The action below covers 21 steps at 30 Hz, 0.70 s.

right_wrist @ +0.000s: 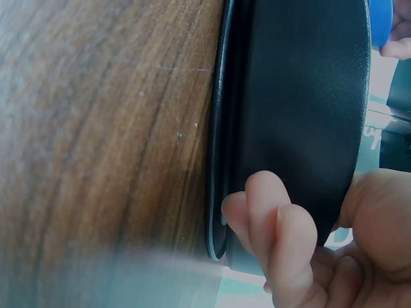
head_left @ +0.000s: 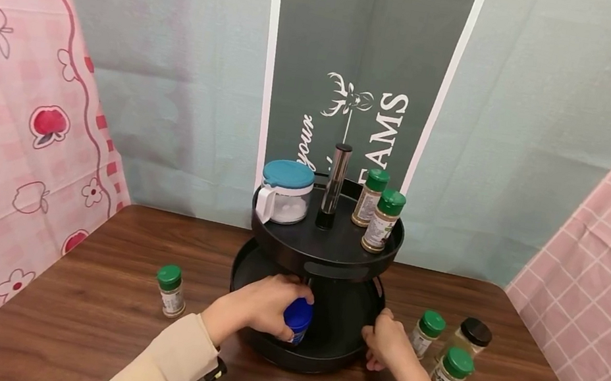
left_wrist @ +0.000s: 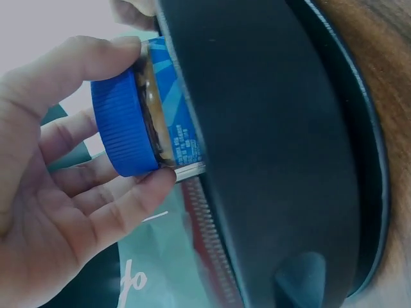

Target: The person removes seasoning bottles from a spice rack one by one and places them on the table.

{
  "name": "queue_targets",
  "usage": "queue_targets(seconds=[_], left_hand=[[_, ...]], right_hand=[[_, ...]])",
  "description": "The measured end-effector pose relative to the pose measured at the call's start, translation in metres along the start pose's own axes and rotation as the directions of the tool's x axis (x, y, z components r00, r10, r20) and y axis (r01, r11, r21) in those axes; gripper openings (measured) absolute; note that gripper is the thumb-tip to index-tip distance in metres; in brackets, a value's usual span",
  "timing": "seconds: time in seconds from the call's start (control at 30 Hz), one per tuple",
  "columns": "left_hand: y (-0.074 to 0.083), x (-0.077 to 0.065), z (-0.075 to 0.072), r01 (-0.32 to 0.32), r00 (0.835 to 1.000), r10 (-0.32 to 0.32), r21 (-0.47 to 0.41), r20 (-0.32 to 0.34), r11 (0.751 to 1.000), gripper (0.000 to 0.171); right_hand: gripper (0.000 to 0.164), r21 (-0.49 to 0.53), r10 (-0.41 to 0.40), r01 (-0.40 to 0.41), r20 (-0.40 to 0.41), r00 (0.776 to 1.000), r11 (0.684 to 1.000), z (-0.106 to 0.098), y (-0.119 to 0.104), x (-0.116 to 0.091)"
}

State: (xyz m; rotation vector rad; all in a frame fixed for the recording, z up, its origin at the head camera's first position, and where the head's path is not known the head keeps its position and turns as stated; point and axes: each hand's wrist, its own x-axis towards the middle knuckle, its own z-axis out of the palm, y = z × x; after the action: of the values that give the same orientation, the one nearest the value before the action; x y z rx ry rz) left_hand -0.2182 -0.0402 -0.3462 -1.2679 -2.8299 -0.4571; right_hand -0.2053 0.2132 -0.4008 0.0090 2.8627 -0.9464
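My left hand (head_left: 268, 304) grips a jar with a blue screw lid (head_left: 298, 314) at the lower tier of a black two-tier rack (head_left: 309, 357). In the left wrist view, thumb and fingers wrap the ribbed lid, and the jar's blue label (left_wrist: 173, 109) shows partly behind the tier's wall (left_wrist: 263, 141). At the lower tier's right edge, my right hand (head_left: 390, 345) holds the rim. The right wrist view shows its curled fingers (right_wrist: 292, 247) against the outer wall and the thumb at the rim. Whether the jar's base touches the tier is hidden.
The upper tier (head_left: 309, 241) bears a teal-lidded clear container (head_left: 287, 191) and two green-capped spice bottles (head_left: 381, 222) around a metal post (head_left: 335, 182). Another green-capped bottle (head_left: 170, 292) stands left on the wooden table (head_left: 103, 292). Two more and a black-lidded jar (head_left: 473, 337) stand right.
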Motion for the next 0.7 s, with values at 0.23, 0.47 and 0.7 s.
queue_targets(seconds=[0.23, 0.47, 0.7], left_hand=[[0.002, -0.002, -0.015, -0.006, 1.0, 0.006, -0.024, -0.016, 1.0, 0.052], [0.0, -0.006, -0.028, -0.015, 0.999, 0.012, -0.067, -0.043, 0.998, 0.051], [-0.001, -0.01, -0.028, -0.029, 0.999, 0.026, -0.067, -0.045, 0.997, 0.051]], right_hand=[[0.051, 0.009, -0.012, 0.012, -0.006, 1.0, 1.0, 0.0, 0.0, 0.0], [0.05, 0.005, -0.01, 0.01, -0.004, 1.0, 1.0, -0.001, 0.0, 0.0], [0.049, 0.01, -0.012, 0.012, -0.006, 1.0, 1.0, -0.001, 0.0, -0.001]])
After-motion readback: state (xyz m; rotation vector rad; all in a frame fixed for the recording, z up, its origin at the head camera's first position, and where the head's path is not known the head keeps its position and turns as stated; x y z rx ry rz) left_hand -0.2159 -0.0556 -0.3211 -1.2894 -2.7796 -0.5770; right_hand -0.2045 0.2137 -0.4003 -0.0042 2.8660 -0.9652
